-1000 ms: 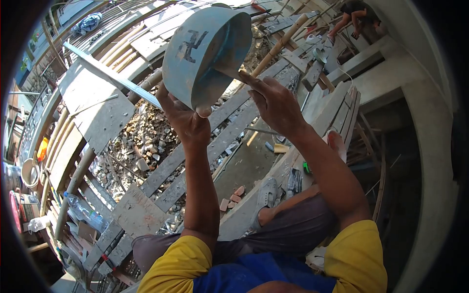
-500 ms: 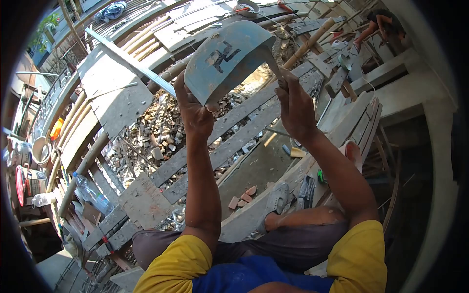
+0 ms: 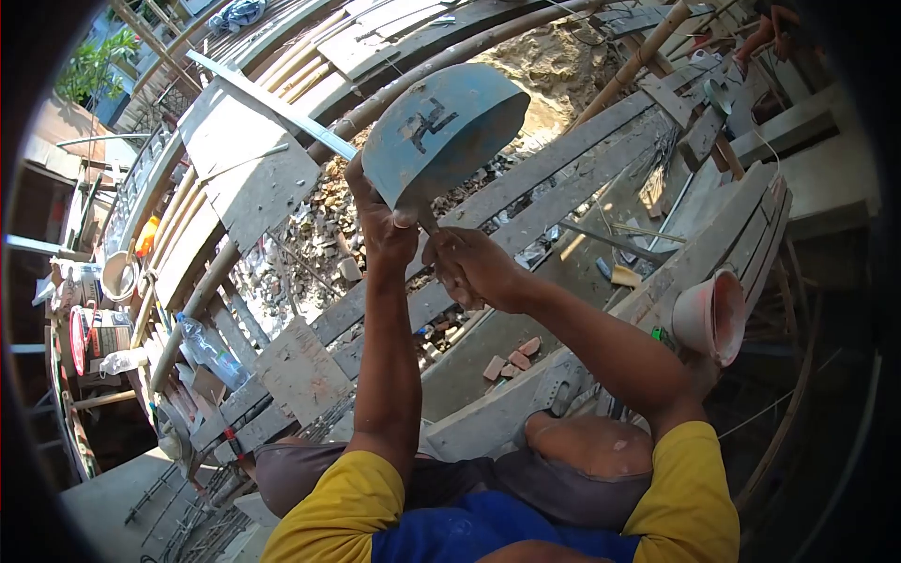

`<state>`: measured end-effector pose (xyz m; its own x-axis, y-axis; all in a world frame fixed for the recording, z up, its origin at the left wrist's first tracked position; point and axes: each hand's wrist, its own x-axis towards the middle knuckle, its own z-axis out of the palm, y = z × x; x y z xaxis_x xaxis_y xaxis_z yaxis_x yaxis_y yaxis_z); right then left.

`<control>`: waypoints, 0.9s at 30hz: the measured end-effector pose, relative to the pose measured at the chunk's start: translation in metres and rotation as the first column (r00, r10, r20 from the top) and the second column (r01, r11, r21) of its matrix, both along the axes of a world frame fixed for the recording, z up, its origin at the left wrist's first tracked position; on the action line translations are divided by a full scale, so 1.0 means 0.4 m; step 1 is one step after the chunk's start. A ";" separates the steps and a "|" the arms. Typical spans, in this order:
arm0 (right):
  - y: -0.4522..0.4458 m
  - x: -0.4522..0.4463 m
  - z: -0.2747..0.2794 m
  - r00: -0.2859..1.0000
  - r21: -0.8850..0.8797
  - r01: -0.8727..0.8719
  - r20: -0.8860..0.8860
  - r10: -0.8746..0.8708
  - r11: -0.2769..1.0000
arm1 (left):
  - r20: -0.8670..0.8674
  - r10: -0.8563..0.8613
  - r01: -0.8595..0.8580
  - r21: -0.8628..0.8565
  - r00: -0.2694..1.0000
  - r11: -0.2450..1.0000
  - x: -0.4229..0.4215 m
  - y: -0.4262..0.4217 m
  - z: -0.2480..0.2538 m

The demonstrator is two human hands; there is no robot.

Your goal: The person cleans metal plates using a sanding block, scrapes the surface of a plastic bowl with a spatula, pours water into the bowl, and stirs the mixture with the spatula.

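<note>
A curved blue-grey panel (image 3: pixel 469 103), scuffed and marked with a dark hooked-cross emblem, is raised in front of me. My left hand (image 3: pixel 387 225) grips its lower left corner, with the thumb on the near edge. Just below that corner is my right hand (image 3: pixel 474 267), its fingers curled closed around a slim greyish piece whose kind I cannot make out. The panel's underside lies in shadow.
Wooden planks (image 3: pixel 572 164) cross over rubble (image 3: pixel 347 267). Broken bricks (image 3: pixel 511 361) lie below my hands. A whitish bucket (image 3: pixel 709 319) stands by my right elbow. Bottles and buckets are at left; another person's hand (image 3: pixel 751 47) shows at upper right.
My right hand has left the panel's right end and come down and left, close to my left hand. The view has shifted, bringing the whitish bucket more fully into sight.
</note>
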<state>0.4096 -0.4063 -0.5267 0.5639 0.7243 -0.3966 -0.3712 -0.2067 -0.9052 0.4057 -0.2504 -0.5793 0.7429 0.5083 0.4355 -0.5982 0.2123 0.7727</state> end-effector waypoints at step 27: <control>-0.120 0.096 -0.089 0.435 -0.201 0.501 0.899 -0.044 0.842 | -0.121 -0.143 0.101 -0.297 0.982 0.949 -0.040 -0.007 -0.104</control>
